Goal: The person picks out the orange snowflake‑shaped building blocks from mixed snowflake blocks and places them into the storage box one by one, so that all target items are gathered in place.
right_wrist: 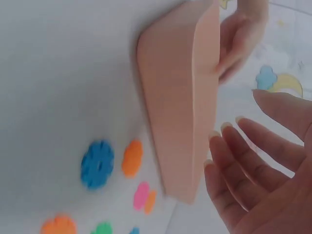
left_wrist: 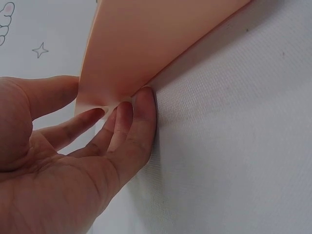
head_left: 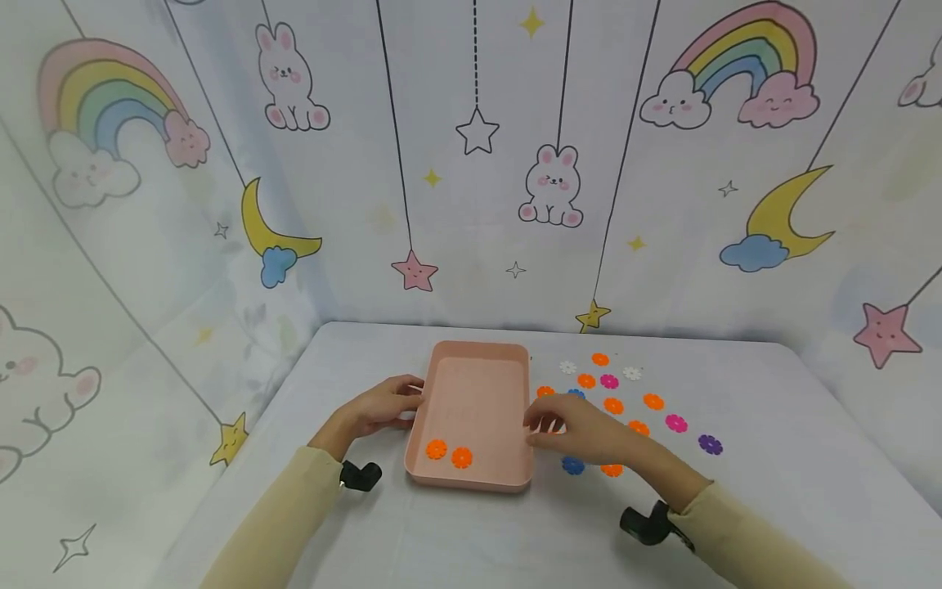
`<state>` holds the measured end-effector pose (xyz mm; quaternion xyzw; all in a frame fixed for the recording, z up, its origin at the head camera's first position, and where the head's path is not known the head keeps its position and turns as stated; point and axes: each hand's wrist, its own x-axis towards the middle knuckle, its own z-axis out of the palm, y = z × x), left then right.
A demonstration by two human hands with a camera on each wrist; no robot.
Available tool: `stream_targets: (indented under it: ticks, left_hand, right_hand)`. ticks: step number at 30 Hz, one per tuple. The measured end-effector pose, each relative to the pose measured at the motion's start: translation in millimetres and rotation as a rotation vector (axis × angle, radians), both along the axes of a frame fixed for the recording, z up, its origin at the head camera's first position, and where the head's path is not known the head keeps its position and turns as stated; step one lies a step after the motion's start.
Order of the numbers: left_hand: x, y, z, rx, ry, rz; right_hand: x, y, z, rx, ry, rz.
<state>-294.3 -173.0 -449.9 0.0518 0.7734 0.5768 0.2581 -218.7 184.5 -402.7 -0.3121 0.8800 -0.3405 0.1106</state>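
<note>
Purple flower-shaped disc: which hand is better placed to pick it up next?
Probably the right hand: it looks empty and is nearer the purple disc, while the left hand holds the pink tray.

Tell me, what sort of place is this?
Likely a tabletop recording corner, though the room beyond is hidden: a white-covered table stands before a backdrop printed with bunnies and rainbows, and black wrist-worn cameras are in view.
</note>
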Motion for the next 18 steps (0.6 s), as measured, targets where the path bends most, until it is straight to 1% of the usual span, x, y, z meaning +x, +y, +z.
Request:
stream_targets:
  ticks: [3,8,13,18]
  left_hand:
    - [0.8,0.4,0.8,-0.002,-0.003,0.002]
    - [3.0,0.0,3.3,-0.014,-0.002,-0.004]
    - [2.4,-0.5,3.6,-0.021,0.0,-0.013]
    - [1.1,-0.6,3.3,-0.014,0.003,-0.02]
  right_hand:
    - [0.1,21,5.1,0.01,0.018,-0.043]
    - [-3.7,58,13.2,0.026,0.076,-0.108]
    - [-14.4,96,17.6,0.063,0.151,-0.186]
    - [-27.4,131,13.7,0.101,0.167,-0.282]
